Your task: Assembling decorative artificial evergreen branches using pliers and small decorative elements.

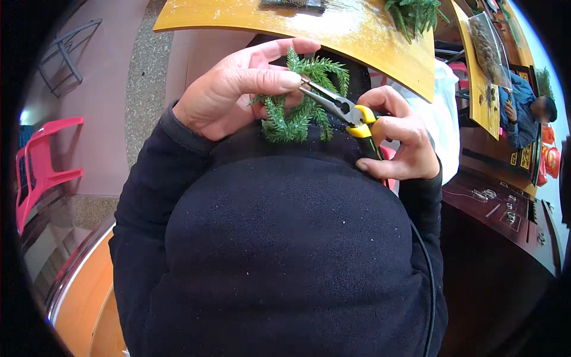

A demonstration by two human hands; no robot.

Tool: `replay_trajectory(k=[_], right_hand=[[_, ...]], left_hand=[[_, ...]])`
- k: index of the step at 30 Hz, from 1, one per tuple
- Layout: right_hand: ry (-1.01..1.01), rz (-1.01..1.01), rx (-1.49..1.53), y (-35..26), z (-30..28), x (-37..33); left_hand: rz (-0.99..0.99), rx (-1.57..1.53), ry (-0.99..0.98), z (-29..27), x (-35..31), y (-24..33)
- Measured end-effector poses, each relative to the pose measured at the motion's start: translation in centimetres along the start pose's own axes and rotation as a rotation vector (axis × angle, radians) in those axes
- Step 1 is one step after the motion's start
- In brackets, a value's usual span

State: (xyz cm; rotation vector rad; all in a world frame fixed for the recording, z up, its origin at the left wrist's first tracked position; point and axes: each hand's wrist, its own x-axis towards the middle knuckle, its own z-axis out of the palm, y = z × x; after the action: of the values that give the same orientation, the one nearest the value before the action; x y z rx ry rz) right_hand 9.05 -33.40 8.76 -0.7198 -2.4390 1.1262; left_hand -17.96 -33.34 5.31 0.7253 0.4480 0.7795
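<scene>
My left hand (229,89) pinches a green artificial pine sprig (291,122) at its stem, between thumb and fingers. The sprig's needled branches spread below and to the right of the fingers. In my right hand (401,137) are long-nose pliers (345,113) with yellow and black handles. Their slim metal jaws point up and left, and the tips meet the sprig's stem beside my left thumb. Whether the jaws are fully closed on the stem I cannot make out. Both hands are held in front of my dark top.
A yellow wooden table (357,35) stands ahead, with white specks and more green sprigs (416,15) on it. A pink plastic chair (47,160) is at the left. At the far right another person (526,119) sits by a second table (485,110). A white bag (443,119) hangs near my right hand.
</scene>
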Motion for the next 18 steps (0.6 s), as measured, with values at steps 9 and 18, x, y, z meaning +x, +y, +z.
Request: replay_trajectory(k=[9, 18], right_hand=[[0.106, 0.099, 0.085, -0.2, 1.9, -0.6], [0.142, 0.287, 0.759, 0.1, 2.8, 0.1]], left_hand=[[0.307, 0.075, 0.292, 0.9, 0.5, -1.2], [1.212, 1.046, 0.503, -0.3, 1.4, -2.5]])
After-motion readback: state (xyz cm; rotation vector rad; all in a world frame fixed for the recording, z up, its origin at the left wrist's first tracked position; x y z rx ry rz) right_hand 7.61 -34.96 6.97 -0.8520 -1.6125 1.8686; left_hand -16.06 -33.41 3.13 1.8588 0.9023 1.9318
